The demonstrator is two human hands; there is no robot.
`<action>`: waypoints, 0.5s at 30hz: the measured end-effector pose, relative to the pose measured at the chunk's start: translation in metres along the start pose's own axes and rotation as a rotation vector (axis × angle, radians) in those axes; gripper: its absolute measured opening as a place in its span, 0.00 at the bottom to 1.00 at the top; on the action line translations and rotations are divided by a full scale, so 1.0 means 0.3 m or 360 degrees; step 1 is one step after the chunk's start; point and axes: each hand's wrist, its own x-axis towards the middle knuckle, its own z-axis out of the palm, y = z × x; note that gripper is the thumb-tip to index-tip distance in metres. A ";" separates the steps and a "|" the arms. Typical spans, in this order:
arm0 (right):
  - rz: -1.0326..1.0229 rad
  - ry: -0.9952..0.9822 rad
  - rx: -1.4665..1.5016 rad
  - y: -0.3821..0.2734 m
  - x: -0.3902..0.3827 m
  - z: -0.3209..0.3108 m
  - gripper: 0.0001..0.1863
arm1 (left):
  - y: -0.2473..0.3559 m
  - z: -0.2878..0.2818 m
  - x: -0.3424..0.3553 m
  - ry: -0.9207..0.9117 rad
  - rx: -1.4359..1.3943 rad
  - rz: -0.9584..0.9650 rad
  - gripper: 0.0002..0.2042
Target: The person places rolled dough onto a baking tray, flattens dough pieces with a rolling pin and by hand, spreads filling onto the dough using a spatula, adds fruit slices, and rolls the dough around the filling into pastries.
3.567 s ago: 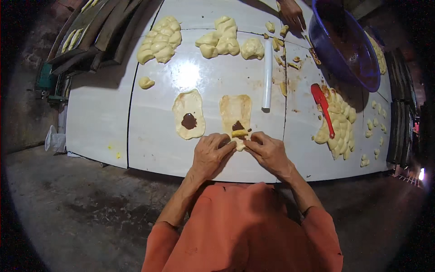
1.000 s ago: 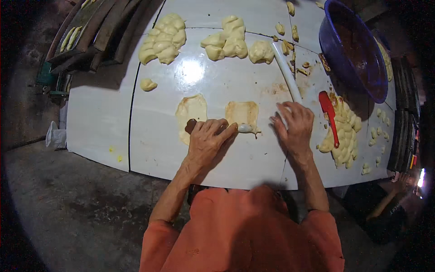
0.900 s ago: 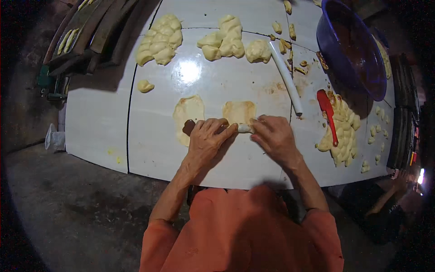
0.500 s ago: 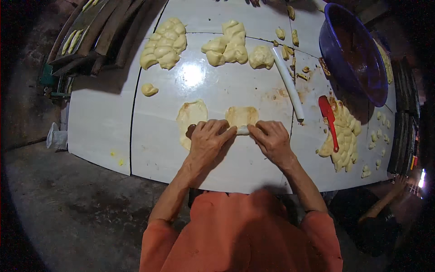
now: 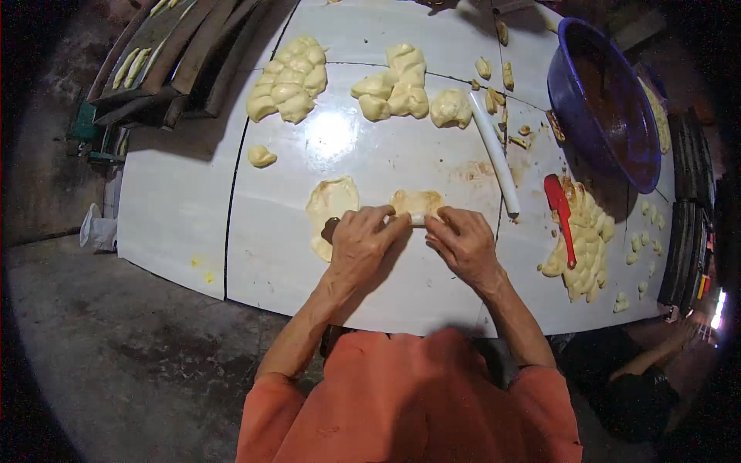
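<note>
A small flattened sheet of dough, smeared brown on top, lies on the white table with its near edge curled into a roll. My left hand pinches the roll's left end, and my right hand grips its right end, fingers bent over it. Left of it lies a second flattened oval of dough bearing a dark brown dab of filling, partly covered by my left hand. Beyond my right hand rests a white rolling pin. A single dough ball sits at the left.
Dough pieces cluster at the far left, with more lumps at far centre. A purple basin of brown filling stands far right. Nearby, a red spatula lies on more dough. Stacked trays crowd the left corner.
The near edge of the dough sheet is rolled farther away from me, so less of its flat part shows. Both hands remain on the roll. The whole view has shifted slightly.
</note>
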 end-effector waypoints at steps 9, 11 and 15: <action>-0.0035 -0.0072 -0.0124 0.037 0.013 0.022 0.22 | -0.030 0.010 0.013 -0.0020 0.0080 0.0099 0.14; 0.0022 -0.0061 -0.0232 0.072 0.039 0.039 0.23 | -0.031 0.035 0.031 -0.0063 0.0203 -0.0021 0.13; 0.0146 0.0022 -0.0196 0.064 0.086 0.029 0.23 | -0.052 0.028 0.081 0.0022 0.0266 -0.0066 0.12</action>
